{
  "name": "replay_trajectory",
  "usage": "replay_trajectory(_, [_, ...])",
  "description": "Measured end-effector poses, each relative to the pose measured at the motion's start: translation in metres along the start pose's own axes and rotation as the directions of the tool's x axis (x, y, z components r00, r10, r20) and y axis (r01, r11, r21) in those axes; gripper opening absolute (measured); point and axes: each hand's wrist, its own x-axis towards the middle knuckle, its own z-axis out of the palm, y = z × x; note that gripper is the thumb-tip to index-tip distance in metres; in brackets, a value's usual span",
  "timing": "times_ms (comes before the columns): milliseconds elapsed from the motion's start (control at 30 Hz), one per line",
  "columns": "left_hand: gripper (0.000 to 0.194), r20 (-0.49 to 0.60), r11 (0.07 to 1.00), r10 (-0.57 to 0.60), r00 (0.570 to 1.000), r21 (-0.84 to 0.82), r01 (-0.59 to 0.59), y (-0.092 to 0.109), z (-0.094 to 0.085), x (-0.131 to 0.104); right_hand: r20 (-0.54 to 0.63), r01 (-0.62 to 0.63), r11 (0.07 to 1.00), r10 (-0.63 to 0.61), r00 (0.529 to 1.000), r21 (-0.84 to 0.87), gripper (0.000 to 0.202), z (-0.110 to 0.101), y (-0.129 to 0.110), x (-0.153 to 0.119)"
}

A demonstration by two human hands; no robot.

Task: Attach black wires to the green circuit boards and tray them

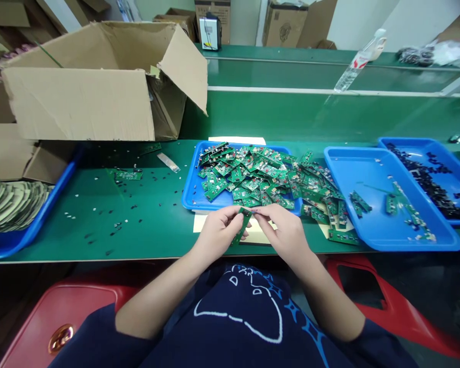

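Observation:
My left hand (219,229) grips a narrow green circuit board (241,225), tilted, between thumb and fingers at the front of the bench. My right hand (285,231) is closed in a pinch at the board's upper end; whatever lies between those fingertips is too small to make out. Just beyond both hands stands a blue tray (189,197) heaped with similar circuit boards (249,171). More boards (317,179) spill over its right side onto the bench. Pale sheets of paper (201,223) lie partly under the tray.
To the right, a blue tray (341,158) holds a few boards and small pale parts; another tray (406,141) behind it holds black parts. A large cardboard box (80,105) stands back left. Small bits (117,225) litter the green bench (157,235). A plastic bottle (352,71) leans at the back.

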Motion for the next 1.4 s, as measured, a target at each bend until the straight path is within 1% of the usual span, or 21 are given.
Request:
replay_trajectory(200, [0.021, 0.010, 0.995, 0.037, 0.999, 0.087, -0.038, -0.003, 0.000, -0.002, -0.014, -0.006, 0.999, 0.006, 1.000, 0.052, 0.014, -0.005, 0.001, 0.002])
replay_trajectory(300, [0.020, 0.069, 0.989, 0.045, 0.997, 0.135, -0.054, -0.004, -0.002, -0.003, 0.001, -0.011, 0.998, 0.011, 1.000, 0.057, 0.015, -0.007, 0.004, 0.003])
replay_trajectory(400, [0.024, 0.150, 0.973, 0.062, 0.987, 0.209, -0.093, -0.005, -0.003, -0.004, 0.015, 0.052, 0.998, -0.053, 0.998, 0.037, 0.018, -0.008, 0.005, 0.005])
replay_trajectory(467, [0.027, 0.211, 0.956, 0.092, 0.973, 0.255, -0.146, -0.005, -0.004, -0.004, 0.021, 0.113, 0.994, -0.113, 0.993, 0.011, 0.027, -0.010, 0.003, 0.007])
replay_trajectory(533, [0.030, 0.258, 0.932, 0.133, 0.957, 0.297, -0.209, -0.005, -0.005, -0.003, 0.008, 0.154, 0.988, -0.154, 0.988, -0.005, 0.049, -0.014, 0.000, 0.009])
replay_trajectory(600, [0.032, 0.249, 0.891, 0.209, 0.946, 0.350, -0.289, -0.005, -0.007, -0.003, -0.071, 0.136, 0.991, -0.136, 0.988, -0.001, 0.063, -0.020, -0.001, 0.011])
replay_trajectory(633, [0.032, 0.221, 0.862, 0.266, 0.938, 0.381, -0.334, -0.005, -0.009, -0.003, -0.162, 0.112, 0.994, -0.109, 0.981, 0.011, 0.059, -0.024, 0.000, 0.011])
replay_trajectory(667, [0.032, 0.189, 0.828, 0.332, 0.924, 0.411, -0.382, -0.005, -0.012, -0.003, -0.283, 0.086, 0.996, -0.073, 0.956, 0.034, 0.050, -0.028, 0.003, 0.011])
replay_trajectory(700, [0.032, 0.171, 0.788, 0.397, 0.902, 0.440, -0.431, -0.005, -0.016, -0.004, -0.416, 0.060, 0.996, -0.027, 0.909, 0.065, 0.039, -0.033, 0.008, 0.011])
replay_trajectory(767, [0.033, 0.176, 0.694, 0.504, 0.846, 0.500, -0.518, -0.004, -0.025, -0.004, -0.635, 0.018, 0.987, 0.087, 0.767, 0.158, 0.026, -0.042, 0.025, 0.010])
replay_trajectory(800, [0.036, 0.193, 0.638, 0.548, 0.814, 0.533, -0.556, -0.004, -0.029, -0.005, -0.694, 0.000, 0.975, 0.158, 0.703, 0.222, 0.024, -0.046, 0.036, 0.010])
replay_trajectory(833, [0.039, 0.219, 0.572, 0.588, 0.779, 0.568, -0.592, -0.003, -0.033, -0.005, -0.697, -0.030, 0.951, 0.247, 0.674, 0.308, 0.023, -0.049, 0.048, 0.011])
replay_trajectory(867, [0.043, 0.250, 0.498, 0.624, 0.740, 0.603, -0.624, -0.002, -0.035, -0.006, -0.653, -0.072, 0.913, 0.341, 0.676, 0.402, 0.023, -0.050, 0.059, 0.012])
replay_trajectory(967, [0.046, 0.349, 0.270, 0.716, 0.604, 0.660, -0.701, 0.001, -0.037, -0.009, -0.367, -0.225, 0.766, 0.516, 0.774, 0.602, 0.023, -0.046, 0.080, 0.018])
replay_trajectory(1033, [0.039, 0.389, 0.181, 0.736, 0.554, 0.676, -0.715, 0.003, -0.034, -0.011, -0.073, -0.363, 0.662, 0.534, 0.842, 0.656, 0.024, -0.036, 0.078, 0.021])
replay_trajectory(1067, [0.036, 0.396, 0.156, 0.742, 0.541, 0.683, -0.713, 0.003, -0.033, -0.011, 0.111, -0.445, 0.596, 0.511, 0.852, 0.668, 0.027, -0.030, 0.072, 0.022])
replay_trajectory(1133, [0.034, 0.398, 0.111, 0.759, 0.516, 0.701, -0.704, 0.002, -0.031, -0.011, 0.483, -0.606, 0.434, 0.368, 0.794, 0.666, 0.037, -0.020, 0.053, 0.022])
replay_trajectory(1167, [0.034, 0.394, 0.087, 0.774, 0.496, 0.710, -0.699, 0.000, -0.032, -0.009, 0.590, -0.652, 0.371, 0.280, 0.758, 0.661, 0.040, -0.016, 0.042, 0.021])
replay_trajectory(1200, [0.035, 0.384, 0.065, 0.791, 0.477, 0.721, -0.689, -0.002, -0.032, -0.008, 0.637, -0.669, 0.328, 0.215, 0.740, 0.667, 0.041, -0.014, 0.031, 0.019])
replay_trajectory(1267, [0.037, 0.365, 0.038, 0.813, 0.454, 0.744, -0.667, -0.006, -0.035, -0.004, 0.658, -0.674, 0.275, 0.161, 0.736, 0.686, 0.036, -0.013, 0.012, 0.017])
replay_trajectory(1400, [0.040, 0.302, 0.063, 0.850, 0.432, 0.755, -0.652, -0.013, -0.037, 0.001, 0.624, -0.658, 0.179, 0.211, 0.752, 0.732, 0.026, -0.011, -0.008, 0.013])
